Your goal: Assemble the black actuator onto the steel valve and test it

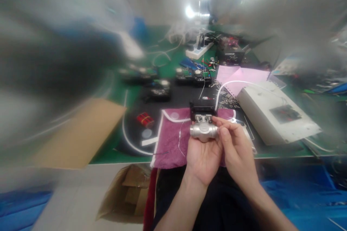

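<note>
A motorized ball valve is tilted towards me, its silver metal valve body nearest and its black actuator box behind. My left hand lies palm up underneath and bears the metal body. With thumb and fingers drawn together, my right hand grips the valve at its right end. The fingertips partly cover that end. A white cable arches from the right of the black box. Below lies a purple cloth with white edging.
Several black units with circuit boards stand farther back. Metal washers and screws lie beside a white metal box. Pink paper lies behind it. To the left are a red bundle and cardboard; a cardboard carton sits below the table.
</note>
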`<state>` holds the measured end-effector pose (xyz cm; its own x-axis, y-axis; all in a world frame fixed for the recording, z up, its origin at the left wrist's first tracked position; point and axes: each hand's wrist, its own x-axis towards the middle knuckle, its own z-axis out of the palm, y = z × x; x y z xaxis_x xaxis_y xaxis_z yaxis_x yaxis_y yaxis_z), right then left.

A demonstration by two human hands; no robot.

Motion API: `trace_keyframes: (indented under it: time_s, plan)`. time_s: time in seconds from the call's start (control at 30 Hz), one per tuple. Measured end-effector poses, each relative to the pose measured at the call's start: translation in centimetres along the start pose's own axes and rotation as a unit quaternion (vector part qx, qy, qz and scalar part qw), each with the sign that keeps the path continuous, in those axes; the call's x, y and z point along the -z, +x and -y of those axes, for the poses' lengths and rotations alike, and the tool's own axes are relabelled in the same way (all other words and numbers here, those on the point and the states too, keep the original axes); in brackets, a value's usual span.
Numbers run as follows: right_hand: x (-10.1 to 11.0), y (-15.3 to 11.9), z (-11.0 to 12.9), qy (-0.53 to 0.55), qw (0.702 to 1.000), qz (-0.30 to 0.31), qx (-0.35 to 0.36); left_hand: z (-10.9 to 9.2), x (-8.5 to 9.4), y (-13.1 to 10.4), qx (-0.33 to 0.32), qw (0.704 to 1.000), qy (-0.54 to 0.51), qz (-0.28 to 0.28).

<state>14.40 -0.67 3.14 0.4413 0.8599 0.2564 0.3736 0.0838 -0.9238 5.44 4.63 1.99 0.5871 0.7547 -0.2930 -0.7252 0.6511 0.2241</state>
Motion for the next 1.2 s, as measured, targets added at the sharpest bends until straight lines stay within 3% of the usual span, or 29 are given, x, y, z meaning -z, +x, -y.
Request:
trace_keyframes:
  time_s: [0.1, 0.2, 0.27, 0.33, 0.4, 0.47, 0.53, 0.67, 0.77, 0.93, 1.1, 1.2]
  plan:
    - [-0.1, 0.2, -0.6, -0.028, 0.999, -0.002, 0.015, 0.4, -0.8, 0.4, -0.039, 0.996, 0.071, -0.048]
    - [-0.1, 0.5, -0.8, -0.044, 0.999, 0.010, 0.021, 0.7, -1.3, -0.5, -0.056, 0.993, 0.061, -0.088]
    - [0.0, 0.6, -0.9, -0.035, 0.999, 0.024, 0.016, 1.1, -1.4, -2.0, -0.041, 0.995, 0.013, -0.085]
    - [0.2, 0.6, -1.0, -0.032, 0.999, 0.035, 0.021, 1.6, -1.2, -4.1, 0.037, 0.997, -0.017, -0.063]
    - [0.3, 0.5, -1.2, -0.039, 0.998, 0.039, 0.040, 2.1, -0.7, -6.4, 0.075, 0.995, -0.003, -0.072]
    - [0.4, 0.2, -1.6, -0.045, 0.996, 0.048, 0.056, 2.5, -0.2, -8.4, 0.050, 0.992, 0.045, -0.107]
    - [0.5, 0.0, -1.9, -0.043, 0.996, 0.051, 0.052, 2.5, 0.2, -9.9, -0.015, 0.982, 0.150, -0.115]
    - [1.0, 0.0, -2.1, -0.040, 0.999, 0.016, 0.001, 1.1, 1.2, -11.1, -0.135, 0.920, 0.343, -0.134]
    - [1.8, 0.5, -1.7, 0.007, 0.998, 0.022, -0.056, -0.5, 1.8, -10.5, -0.195, 0.869, 0.440, -0.112]
    - [2.7, 0.7, -0.3, 0.056, 0.990, 0.070, -0.107, -2.3, 1.3, -8.0, -0.306, 0.740, 0.594, -0.077]
    - [2.2, 0.2, 1.0, 0.074, 0.989, 0.100, -0.085, -3.0, 0.1, -6.1, -0.361, 0.639, 0.679, -0.006]
    - [2.0, 0.0, 1.3, 0.071, 0.988, 0.116, -0.078, -3.6, 0.1, -5.7, -0.364, 0.614, 0.700, 0.008]
